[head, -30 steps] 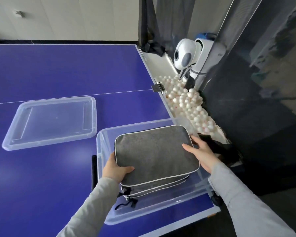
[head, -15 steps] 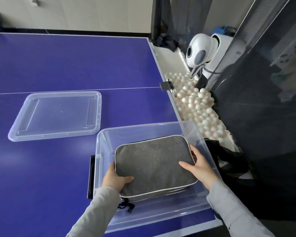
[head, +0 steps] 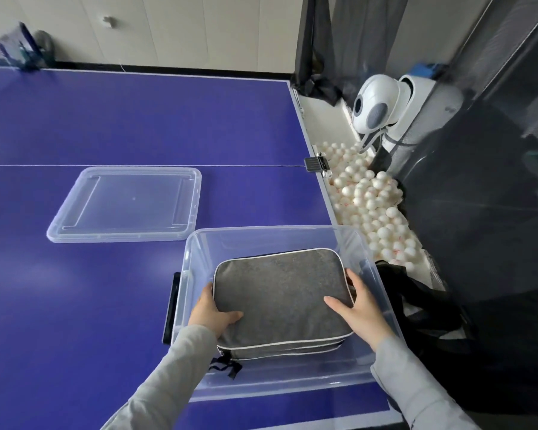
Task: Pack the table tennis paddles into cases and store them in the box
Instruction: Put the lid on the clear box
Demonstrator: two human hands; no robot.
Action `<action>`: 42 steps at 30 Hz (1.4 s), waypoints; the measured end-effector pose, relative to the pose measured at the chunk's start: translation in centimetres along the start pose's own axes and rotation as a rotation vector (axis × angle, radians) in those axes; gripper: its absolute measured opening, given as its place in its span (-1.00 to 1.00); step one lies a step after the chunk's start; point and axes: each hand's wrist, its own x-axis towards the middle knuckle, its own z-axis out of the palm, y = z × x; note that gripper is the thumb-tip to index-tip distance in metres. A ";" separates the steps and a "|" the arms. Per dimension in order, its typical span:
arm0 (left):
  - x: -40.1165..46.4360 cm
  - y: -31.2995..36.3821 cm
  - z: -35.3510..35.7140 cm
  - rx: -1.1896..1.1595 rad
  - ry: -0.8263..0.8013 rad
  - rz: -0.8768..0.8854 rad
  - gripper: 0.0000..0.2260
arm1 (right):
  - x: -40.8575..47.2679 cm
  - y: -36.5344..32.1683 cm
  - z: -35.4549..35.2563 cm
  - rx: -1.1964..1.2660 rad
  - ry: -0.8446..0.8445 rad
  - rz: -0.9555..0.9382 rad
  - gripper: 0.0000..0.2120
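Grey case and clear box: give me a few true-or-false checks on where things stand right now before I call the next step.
1. The grey case lies inside the clear box. True.
2. The lid is fitted on the box. False: it lies flat on the blue table, to the left of the box and farther from the person.
3. Both hands hold the case, the left hand at its left edge and the right hand at its right edge. True.
4. The white balls are inside the box. False: they fill a trough off the table's right edge.
5. A bare paddle lies on the table. False: none shows.
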 end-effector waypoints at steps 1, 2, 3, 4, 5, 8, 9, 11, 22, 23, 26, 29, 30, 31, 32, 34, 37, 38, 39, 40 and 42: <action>-0.4 0.4 -0.1 0.038 0.011 0.036 -0.17 | -0.1 -0.2 -0.1 -0.005 0.007 -0.012 -0.22; -0.7 0.8 -0.3 0.087 0.017 0.079 -0.17 | -0.2 -0.4 -0.3 -0.012 0.016 -0.025 -0.22; -1.2 1.2 -0.4 0.137 0.024 0.128 -0.17 | -0.3 -0.7 -0.5 -0.031 0.021 -0.045 -0.23; -1.6 1.5 -0.5 0.185 0.027 0.177 -0.18 | -0.4 -1.0 -0.7 -0.060 0.027 -0.071 -0.25; -2.1 1.8 -0.7 0.235 0.034 0.225 -0.18 | -0.4 -1.5 -0.8 -0.091 0.037 -0.101 -0.27; -3.2 2.6 -1.6 0.416 0.070 0.374 -0.24 | 0.0 -3.2 -1.1 -0.151 0.089 -0.204 -0.33; -3.5 2.8 -2.1 0.473 0.098 0.414 -0.27 | 0.1 -3.9 -1.0 -0.162 0.095 -0.237 -0.35; -4.1 2.9 -3.7 0.578 0.191 0.470 -0.31 | 0.5 -5.4 -0.5 -0.193 0.088 -0.294 -0.39; -3.1 -1.4 -18.5 0.764 0.606 0.268 -0.25 | 2.5 -13.5 7.4 -0.381 -0.027 -0.462 -0.41; -2.5 -2.1 -20.1 0.764 0.608 0.231 -0.25 | 2.8 -14.3 8.5 -0.399 -0.035 -0.467 -0.41; -0.2 -4.2 -24.7 0.773 0.593 0.123 -0.27 | 4.0 -16.8 12.2 -0.465 -0.034 -0.465 -0.40; 2.8 -6.3 -29.0 0.792 0.570 0.071 -0.28 | 5.6 -19.1 16.4 -0.549 -0.026 -0.447 -0.39; 4.1 -6.9 -30.6 0.797 0.557 0.063 -0.27 | 6.3 -19.9 18.0 -0.574 -0.022 -0.433 -0.39; 5.4 -7.5 -32.0 0.802 0.539 0.055 -0.27 | 7.0 -20.7 19.5 -0.598 -0.021 -0.414 -0.38; 6.5 -8.1 -33.1 0.809 0.523 0.047 -0.27 | 7.5 -21.3 20.9 -0.627 -0.020 -0.403 -0.38; 9.3 -9.1 -35.8 0.825 0.491 0.039 -0.28 | 9.2 -22.7 24.0 -0.678 -0.017 -0.376 -0.38; 13.6 -9.9 -38.8 0.848 0.446 0.048 -0.30 | 11.7 -24.1 28.0 -0.733 -0.020 -0.323 -0.38; 15.2 -10.1 -39.6 0.859 0.429 0.058 -0.30 | 12.6 -24.3 29.2 -0.753 -0.025 -0.301 -0.38; 16.6 -10.2 -40.2 0.873 0.419 0.063 -0.30 | 13.4 -24.4 30.3 -0.777 -0.031 -0.275 -0.37; 18.1 -10.3 -40.7 0.883 0.406 0.065 -0.31 | 14.3 -24.4 31.3 -0.804 -0.032 -0.249 -0.37; 20.9 -10.6 -41.1 0.888 0.397 0.075 -0.31 | 15.8 -24.1 32.8 -0.848 -0.027 -0.212 -0.39</action>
